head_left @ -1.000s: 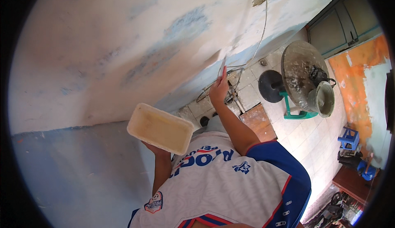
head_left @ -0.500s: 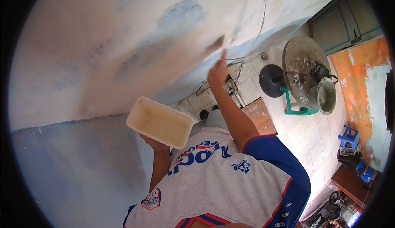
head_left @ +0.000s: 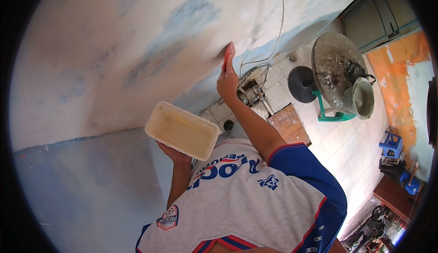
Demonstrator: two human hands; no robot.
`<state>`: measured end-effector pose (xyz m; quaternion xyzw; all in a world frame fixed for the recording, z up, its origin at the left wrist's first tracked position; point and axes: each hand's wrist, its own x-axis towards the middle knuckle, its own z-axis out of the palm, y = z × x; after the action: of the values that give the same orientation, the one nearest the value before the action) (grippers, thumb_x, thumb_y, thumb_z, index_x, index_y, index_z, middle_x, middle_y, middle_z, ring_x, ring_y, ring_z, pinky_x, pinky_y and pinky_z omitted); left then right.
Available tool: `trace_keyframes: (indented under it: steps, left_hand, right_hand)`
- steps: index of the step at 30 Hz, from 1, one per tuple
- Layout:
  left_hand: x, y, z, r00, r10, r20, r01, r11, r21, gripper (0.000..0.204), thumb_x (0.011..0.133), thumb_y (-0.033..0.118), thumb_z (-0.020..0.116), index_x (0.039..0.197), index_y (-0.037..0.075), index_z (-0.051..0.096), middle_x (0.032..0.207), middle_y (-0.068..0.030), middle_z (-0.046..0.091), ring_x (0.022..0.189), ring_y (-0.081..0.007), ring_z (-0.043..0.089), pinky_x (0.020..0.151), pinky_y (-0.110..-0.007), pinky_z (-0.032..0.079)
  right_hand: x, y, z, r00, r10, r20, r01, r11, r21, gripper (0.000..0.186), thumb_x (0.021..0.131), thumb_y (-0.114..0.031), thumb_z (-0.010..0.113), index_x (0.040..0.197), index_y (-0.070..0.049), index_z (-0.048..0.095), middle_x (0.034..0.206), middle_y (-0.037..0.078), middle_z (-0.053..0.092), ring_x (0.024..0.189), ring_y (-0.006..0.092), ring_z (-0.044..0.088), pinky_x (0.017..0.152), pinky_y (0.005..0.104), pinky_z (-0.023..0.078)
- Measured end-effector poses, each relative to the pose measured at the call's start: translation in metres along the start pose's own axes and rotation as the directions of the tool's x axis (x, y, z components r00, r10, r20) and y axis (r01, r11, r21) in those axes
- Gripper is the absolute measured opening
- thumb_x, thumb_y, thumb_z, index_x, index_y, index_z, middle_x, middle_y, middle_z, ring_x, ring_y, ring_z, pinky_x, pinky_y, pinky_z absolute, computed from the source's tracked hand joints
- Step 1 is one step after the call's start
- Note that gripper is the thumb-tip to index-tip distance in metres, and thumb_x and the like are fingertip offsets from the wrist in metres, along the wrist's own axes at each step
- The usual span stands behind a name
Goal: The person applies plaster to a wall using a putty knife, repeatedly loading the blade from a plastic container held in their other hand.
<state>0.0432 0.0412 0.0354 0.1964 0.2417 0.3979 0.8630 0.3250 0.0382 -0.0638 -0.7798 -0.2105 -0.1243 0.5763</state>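
Note:
My right hand [head_left: 227,82] is raised at the wall with its fingers closed around a red scraper [head_left: 229,53]. The scraper's upper edge is at or very near the whitish, patchy wall [head_left: 150,29]; I cannot tell whether it touches. My left hand [head_left: 175,154] supports a cream rectangular tub [head_left: 182,130] from below, in front of my shirt. The tub is tilted so its inside shows, with a pale yellowish coating on the bottom. Most of the left fingers are hidden beneath it.
A thin cable [head_left: 280,20] hangs down the wall to a coil on the tiled floor. To the right stand a round table [head_left: 331,65] carrying a bucket [head_left: 360,98], a dark round stool [head_left: 302,84] and a green chair [head_left: 335,117]. A blue stool [head_left: 391,144] is farther right.
My right hand has moved left along the wall with the scraper, whose red face is now turned into view. The left hand and tub sit slightly farther right and higher.

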Motion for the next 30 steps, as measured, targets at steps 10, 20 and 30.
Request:
trace_keyframes:
  steps: [10,20,30]
  left_hand:
    - [-0.006,0.004,0.000,0.999,0.016,-0.048,-0.018,0.999,-0.033,0.067,0.104,0.064,0.042,0.152,0.017,0.046,0.148,-0.0063,0.056,0.133,-0.0307,0.057,0.113,-0.049,0.047]
    - [-0.005,0.017,-0.021,0.996,0.085,0.013,-0.086,0.995,0.041,0.066,0.105,0.064,0.039,0.147,0.015,0.050,0.143,-0.0056,0.059,0.128,-0.0285,0.060,0.108,-0.045,0.050]
    - [-0.008,0.016,-0.007,0.994,0.058,-0.097,-0.053,0.997,0.050,0.066,0.105,0.063,0.040,0.148,0.014,0.050,0.141,-0.0061,0.060,0.127,-0.0283,0.060,0.107,-0.045,0.050]
  right_hand:
    - [0.025,-0.011,-0.017,0.976,0.217,-0.020,-0.217,0.976,-0.033,0.063,0.096,-0.001,0.054,0.158,-0.011,0.043,0.078,0.023,0.065,0.067,0.0364,0.064,0.064,0.0450,0.050]
    - [0.053,0.054,-0.058,0.960,0.266,-0.090,-0.275,0.955,-0.111,0.058,0.096,0.000,0.052,0.153,-0.012,0.050,0.081,0.024,0.067,0.066,0.0332,0.065,0.063,0.0458,0.051]
    - [0.013,0.026,-0.043,0.978,0.201,0.055,-0.202,0.979,0.010,0.056,0.100,-0.001,0.050,0.154,-0.011,0.048,0.094,0.024,0.070,0.068,0.0304,0.064,0.066,0.0402,0.051]
